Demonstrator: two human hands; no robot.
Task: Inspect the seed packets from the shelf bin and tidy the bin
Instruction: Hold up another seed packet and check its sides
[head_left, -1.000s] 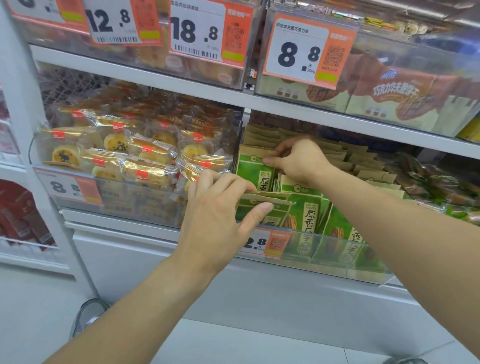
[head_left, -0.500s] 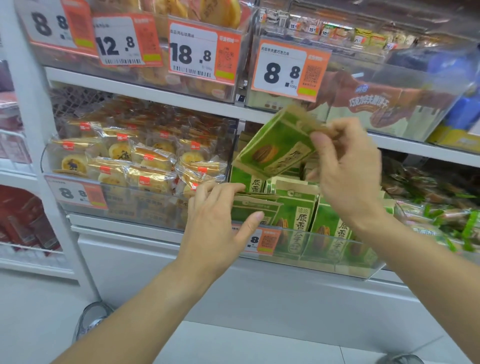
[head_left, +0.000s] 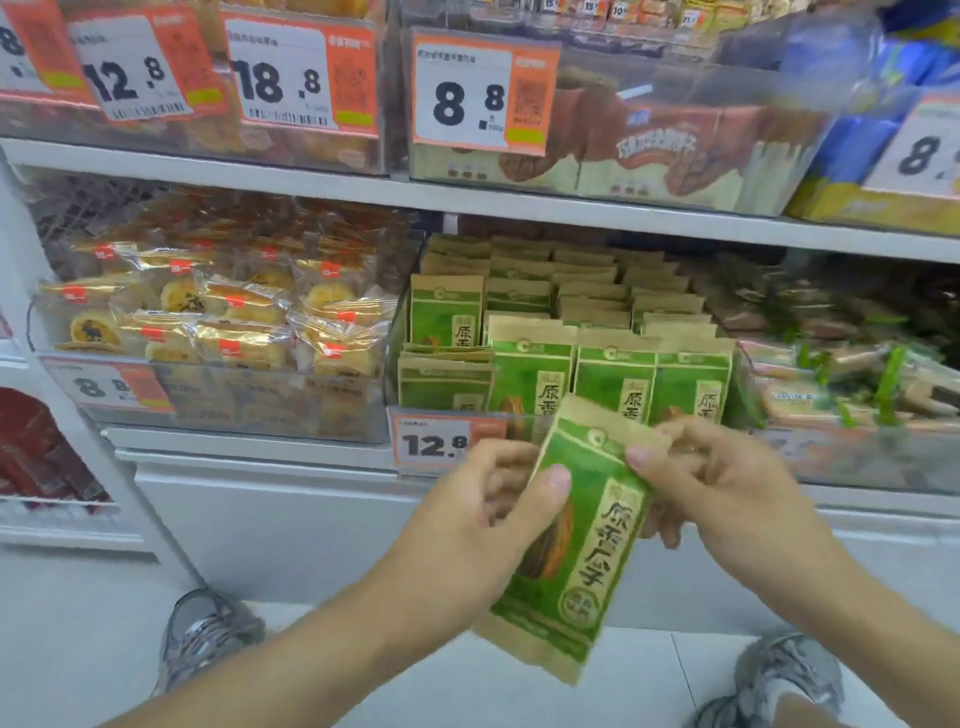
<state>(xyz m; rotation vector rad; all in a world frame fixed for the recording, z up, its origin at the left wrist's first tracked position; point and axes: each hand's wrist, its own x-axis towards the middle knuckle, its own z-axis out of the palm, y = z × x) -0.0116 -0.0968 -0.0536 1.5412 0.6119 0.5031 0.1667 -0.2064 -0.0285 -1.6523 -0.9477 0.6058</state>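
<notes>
A: What's nearest?

B: Both hands hold one green seed packet (head_left: 576, 535) in front of the shelf, below the bin and tilted. The left hand (head_left: 478, 525) grips its left edge, thumb on the front. The right hand (head_left: 727, 488) pinches the top right corner.

A: Room to move?

B: Open air around the packet; floor and two grey shoes (head_left: 208, 634) below. The white shelf front (head_left: 291, 519) is behind the hands.

A: And the bin?

B: A clear bin (head_left: 748, 384) with a 12.8 price tag (head_left: 434, 441) holds rows of the same packets (head_left: 613, 379), mostly upright; the front left ones (head_left: 447, 382) sit lower. The bin to its left holds wrapped pastries (head_left: 218, 312).
</notes>
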